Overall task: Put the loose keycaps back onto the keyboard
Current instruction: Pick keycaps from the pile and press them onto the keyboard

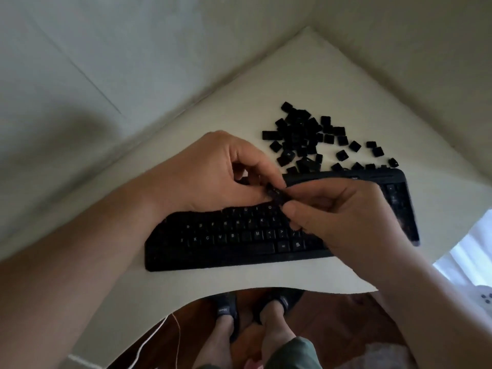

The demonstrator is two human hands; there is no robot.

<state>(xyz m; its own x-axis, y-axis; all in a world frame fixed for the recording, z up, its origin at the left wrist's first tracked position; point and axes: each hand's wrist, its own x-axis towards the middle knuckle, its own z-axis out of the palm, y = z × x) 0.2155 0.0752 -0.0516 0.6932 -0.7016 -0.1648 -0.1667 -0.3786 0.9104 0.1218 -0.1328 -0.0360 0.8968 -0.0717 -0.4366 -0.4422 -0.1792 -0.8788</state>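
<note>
keyboard (234,243) lies lengthwise left-right; both hands pinch keycap (277,194).

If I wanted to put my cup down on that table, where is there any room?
Bare table shows behind the pile of keycaps, toward the far corner, and in the strip between the keyboard and the near edge. It is crowded where the left hand and right hand meet over one keycap.
</note>
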